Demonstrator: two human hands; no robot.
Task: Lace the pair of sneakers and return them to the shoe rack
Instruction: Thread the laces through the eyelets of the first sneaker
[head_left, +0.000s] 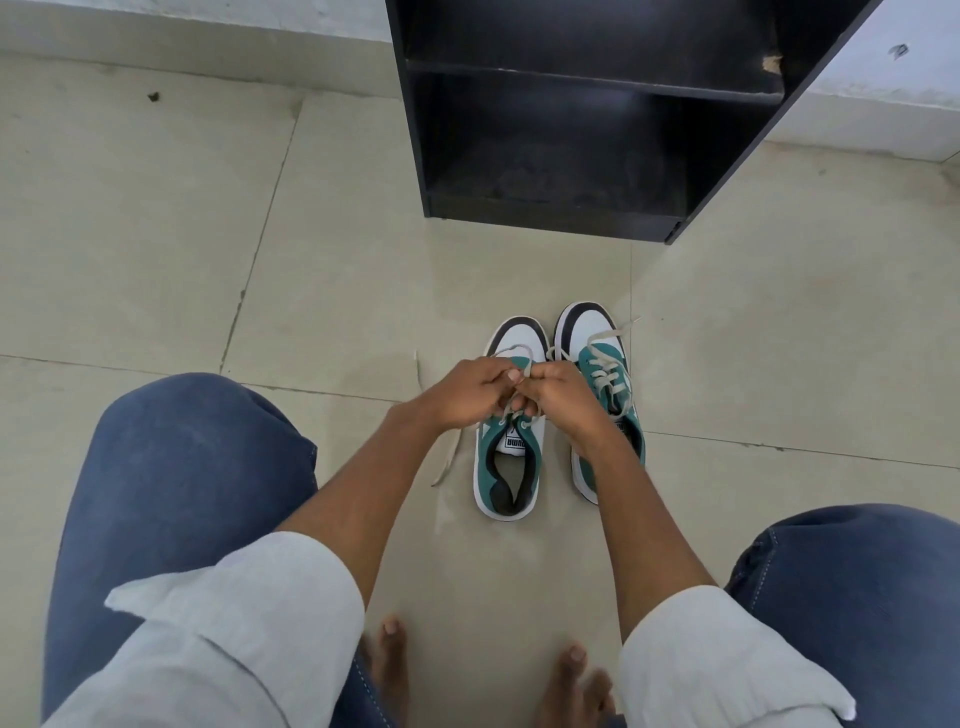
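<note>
hands (511, 397) over sneakers (511, 457) on tiled floor (156, 260).

rolled pale grey-white sleeves (270, 603), blue denim jeans (182, 467) with light stitching, bare feet (387, 649).

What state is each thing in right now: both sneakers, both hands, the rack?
Left sneaker: on the floor, lace partly threaded, loose end trailing left.
Right sneaker: on the floor, laced, ends untied.
Left hand: pinching the left sneaker's lace.
Right hand: pinching the same lace.
Shoe rack: visible shelves hold nothing.
</note>
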